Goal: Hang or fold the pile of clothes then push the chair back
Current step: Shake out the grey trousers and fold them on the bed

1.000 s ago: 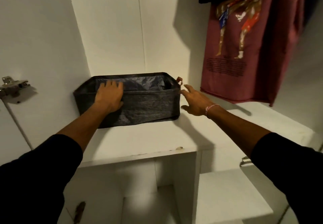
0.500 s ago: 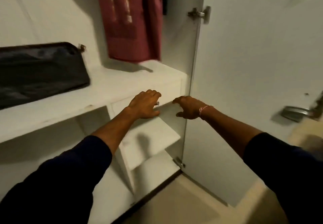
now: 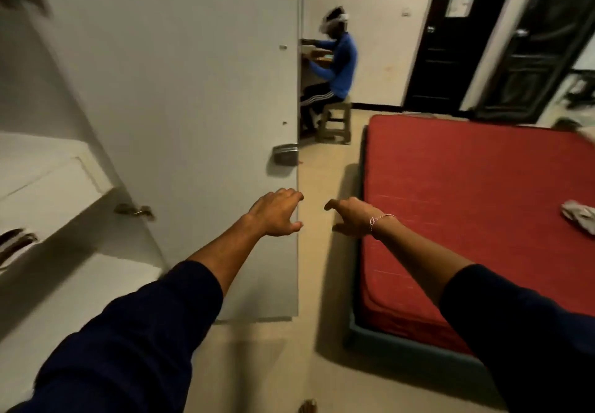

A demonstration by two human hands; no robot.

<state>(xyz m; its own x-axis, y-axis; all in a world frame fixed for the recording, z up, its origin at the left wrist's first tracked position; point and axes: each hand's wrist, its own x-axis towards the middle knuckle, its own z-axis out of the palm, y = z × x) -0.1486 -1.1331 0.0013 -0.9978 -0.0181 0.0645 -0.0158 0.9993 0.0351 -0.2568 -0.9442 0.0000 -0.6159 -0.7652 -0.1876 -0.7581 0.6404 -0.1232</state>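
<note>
My left hand (image 3: 277, 213) is stretched out in front of me with loose, half-bent fingers that hold nothing, and it reaches close to the edge of the open wardrobe door (image 3: 193, 97); I cannot tell if it touches the door. My right hand (image 3: 351, 216), with a thin bracelet (image 3: 380, 219) on the wrist, is just beside it at 3 o'clock, also relaxed and holding nothing, above the floor (image 3: 322, 171).

From my right hand, at about 3 o'clock and well apart, a small piece of cloth (image 3: 579, 216) lies near the right edge of the red mattress (image 3: 467, 203). It looks pale grey and crumpled, not folded. The view is too blurred to say what kind of garment it is.

At 12 o'clock, far behind my hands, another person in a blue top (image 3: 341, 64) sits on a small stool (image 3: 335, 119).

Half a second ago I saw the wardrobe shelves, the hanging dark red shirt and the black fabric box. Now these are out of my view, and the door, the floor and the mattress have come in. Both my hands held nothing then too.
</note>
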